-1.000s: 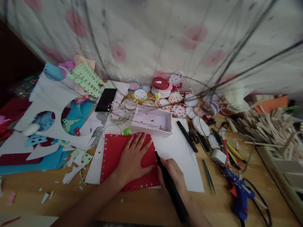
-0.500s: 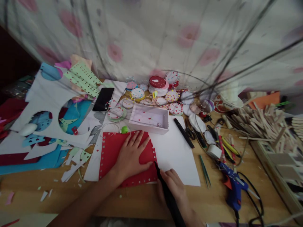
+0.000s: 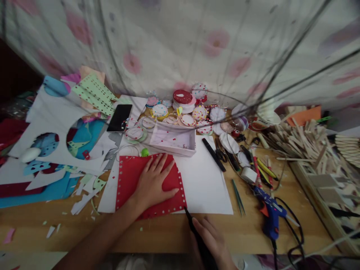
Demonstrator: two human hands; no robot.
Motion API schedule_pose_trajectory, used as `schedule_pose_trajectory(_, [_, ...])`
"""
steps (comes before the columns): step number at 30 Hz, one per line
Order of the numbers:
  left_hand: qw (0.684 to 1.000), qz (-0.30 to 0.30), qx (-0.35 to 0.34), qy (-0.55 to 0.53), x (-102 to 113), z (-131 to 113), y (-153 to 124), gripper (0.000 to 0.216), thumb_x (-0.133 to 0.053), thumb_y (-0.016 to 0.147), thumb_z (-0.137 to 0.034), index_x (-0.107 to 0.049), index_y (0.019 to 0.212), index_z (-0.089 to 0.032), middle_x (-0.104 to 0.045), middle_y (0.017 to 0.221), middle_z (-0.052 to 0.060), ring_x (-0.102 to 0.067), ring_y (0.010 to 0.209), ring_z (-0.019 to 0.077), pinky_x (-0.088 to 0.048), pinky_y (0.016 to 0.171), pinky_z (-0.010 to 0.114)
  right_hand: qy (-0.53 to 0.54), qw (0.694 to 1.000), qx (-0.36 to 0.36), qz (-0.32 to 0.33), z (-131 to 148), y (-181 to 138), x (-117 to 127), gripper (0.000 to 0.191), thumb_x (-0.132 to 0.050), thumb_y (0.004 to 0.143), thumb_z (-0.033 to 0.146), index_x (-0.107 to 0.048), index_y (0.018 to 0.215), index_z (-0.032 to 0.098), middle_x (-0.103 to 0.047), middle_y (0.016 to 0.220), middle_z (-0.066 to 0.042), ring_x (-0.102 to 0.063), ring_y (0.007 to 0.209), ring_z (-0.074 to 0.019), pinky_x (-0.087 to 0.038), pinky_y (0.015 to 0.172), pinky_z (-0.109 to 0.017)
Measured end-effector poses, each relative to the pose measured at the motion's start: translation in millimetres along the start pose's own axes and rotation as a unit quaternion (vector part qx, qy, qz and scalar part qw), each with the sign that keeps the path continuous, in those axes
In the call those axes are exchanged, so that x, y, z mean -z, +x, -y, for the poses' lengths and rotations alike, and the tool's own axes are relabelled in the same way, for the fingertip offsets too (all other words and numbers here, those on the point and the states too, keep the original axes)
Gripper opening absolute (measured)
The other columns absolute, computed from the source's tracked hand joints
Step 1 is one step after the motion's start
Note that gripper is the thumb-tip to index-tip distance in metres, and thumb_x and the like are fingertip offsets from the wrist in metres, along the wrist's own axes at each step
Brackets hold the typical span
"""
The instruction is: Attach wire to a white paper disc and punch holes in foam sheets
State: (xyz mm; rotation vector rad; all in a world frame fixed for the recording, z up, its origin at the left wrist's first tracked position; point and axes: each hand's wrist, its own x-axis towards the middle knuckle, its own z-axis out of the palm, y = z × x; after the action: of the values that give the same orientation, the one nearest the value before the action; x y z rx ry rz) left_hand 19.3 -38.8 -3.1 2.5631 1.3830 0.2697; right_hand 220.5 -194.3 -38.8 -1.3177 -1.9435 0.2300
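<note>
My left hand point(image 3: 154, 182) lies flat with spread fingers on a red sheet point(image 3: 131, 180), pressing it onto white paper point(image 3: 208, 191). Small holes run along the sheet's left, right and bottom edges. In my right hand point(image 3: 213, 236) is a black hole punch point(image 3: 201, 242), its fingers wrapped round the handles. The punch's narrow tip meets the sheet's lower right corner; whether its jaws are closed I cannot tell. A white box point(image 3: 173, 150) with a few red dots inside stands just behind the sheet.
A phone point(image 3: 120, 117), paper scraps and cut-out sheets lie on the left. Dotted round ornaments point(image 3: 182, 101) line the back. To the right are a black marker point(image 3: 213, 154), scissors, tweezers point(image 3: 238, 198), a blue glue gun point(image 3: 271, 213) with its cable, and wooden sticks point(image 3: 303, 144).
The punch's tip has moved down along the sheet's right edge to its lower right corner. My left hand stays flat on the sheet. The whole view has shifted slightly.
</note>
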Motion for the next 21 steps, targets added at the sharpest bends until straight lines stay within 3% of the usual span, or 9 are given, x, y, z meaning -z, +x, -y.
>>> schedule_pose_trajectory(3, [1.000,0.006,0.001,-0.002,1,1,1,0.088,-0.055,0.074,-0.061,-0.024,0.146,-0.020,-0.016,0.154,0.013,-0.013,0.141,0.0318,-0.010,0.113,0.051,-0.015,1.000,-0.009,0.016,-4,-3,17,0.036,-0.051,0.082,0.014,-0.054,0.117,0.024,-0.066,0.079,-0.004,-0.064,0.069,-0.0202,-0.054,0.057,-0.029])
schedule_pose_trajectory(7, [1.000,0.016,-0.013,-0.016,12,-2,-4,0.088,-0.048,0.079,-0.063,-0.019,0.147,-0.015,-0.010,0.155,0.015,-0.009,0.142,0.0302,-0.011,0.114,0.048,-0.052,0.997,-0.041,-0.040,-23,24,39,0.041,-0.056,0.080,0.015,-0.051,0.120,0.024,-0.063,0.080,-0.002,-0.061,0.066,-0.0186,-0.052,0.058,-0.029])
schedule_pose_trajectory(9, [0.998,0.035,-0.041,-0.035,17,-9,-12,0.094,-0.048,0.076,-0.068,-0.017,0.147,-0.014,-0.007,0.155,0.015,-0.009,0.142,0.0309,-0.012,0.114,0.046,-0.091,0.994,-0.055,-0.019,-36,45,46,0.041,-0.053,0.083,0.016,-0.052,0.122,0.025,-0.061,0.085,-0.003,-0.062,0.074,-0.0191,-0.052,0.065,-0.030])
schedule_pose_trajectory(13, [0.984,0.117,-0.114,-0.066,20,-25,-36,0.108,-0.058,0.062,-0.074,-0.023,0.145,-0.014,-0.013,0.154,0.017,-0.012,0.140,0.0352,-0.014,0.114,0.049,-0.119,0.982,-0.107,0.104,-60,72,50,0.051,-0.039,0.084,0.010,-0.050,0.131,0.028,-0.055,0.102,-0.007,-0.056,0.095,-0.0227,-0.049,0.084,-0.037])
schedule_pose_trajectory(15, [0.980,0.131,-0.126,-0.078,21,-32,-47,0.082,-0.059,0.076,-0.055,-0.031,0.142,-0.015,-0.022,0.152,0.015,-0.020,0.139,0.0327,-0.018,0.113,0.047,-0.116,0.979,-0.104,0.131,-68,76,47,0.053,-0.038,0.084,0.008,-0.051,0.130,0.030,-0.052,0.101,-0.007,-0.053,0.095,-0.0228,-0.048,0.084,-0.037])
schedule_pose_trajectory(18, [0.978,0.123,-0.083,-0.143,34,-36,-55,0.038,-0.042,0.091,-0.023,-0.051,0.128,-0.018,-0.052,0.136,0.010,-0.047,0.124,0.0258,-0.034,0.104,0.040,-0.112,0.977,-0.098,0.154,-71,79,44,0.057,-0.037,0.083,0.004,-0.049,0.132,0.032,-0.049,0.111,-0.009,-0.049,0.098,-0.0244,-0.046,0.086,-0.041])
schedule_pose_trajectory(21, [0.947,0.156,0.035,-0.280,61,-31,-52,0.028,-0.041,0.093,-0.028,-0.065,0.105,-0.021,-0.071,0.098,0.005,-0.064,0.088,0.0190,-0.047,0.079,0.029,-0.072,0.986,-0.093,0.118,-57,89,49,0.053,-0.038,0.084,0.004,-0.050,0.129,0.030,-0.046,0.117,-0.010,-0.047,0.101,-0.0255,-0.042,0.088,-0.045])
